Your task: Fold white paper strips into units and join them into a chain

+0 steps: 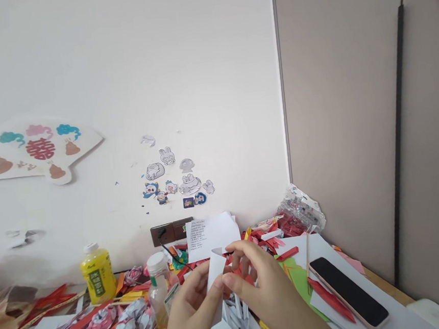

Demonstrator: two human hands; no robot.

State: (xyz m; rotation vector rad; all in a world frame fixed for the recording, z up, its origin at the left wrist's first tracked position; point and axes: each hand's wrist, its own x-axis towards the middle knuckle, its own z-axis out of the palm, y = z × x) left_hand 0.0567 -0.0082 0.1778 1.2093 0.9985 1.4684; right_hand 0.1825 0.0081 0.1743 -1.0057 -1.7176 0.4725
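- White paper (pixel 216 270), curled into a narrow fold, is up in the hands left of the phone (pixel 349 292). Left hand (pixel 195 305) has it pinched thumb-to-fingers; right hand (pixel 258 284) is at its edge, can't tell if clamped.
- Biggest risk imo: ease that pinch and the curl springs loose or drops among similar white scraps (pixel 239 321) left of the phone.
- Smaller one: a stray knuckle tips the clear bottle.
- Plastic bag (pixel 300 211), behind the phone: red stuff inside.
- Yellow bottle (pixel 97 274), far left of the phone: capped, level unreadable.
- Clear bottle (pixel 158 282), nearer the phone: white cap, contents unclear.
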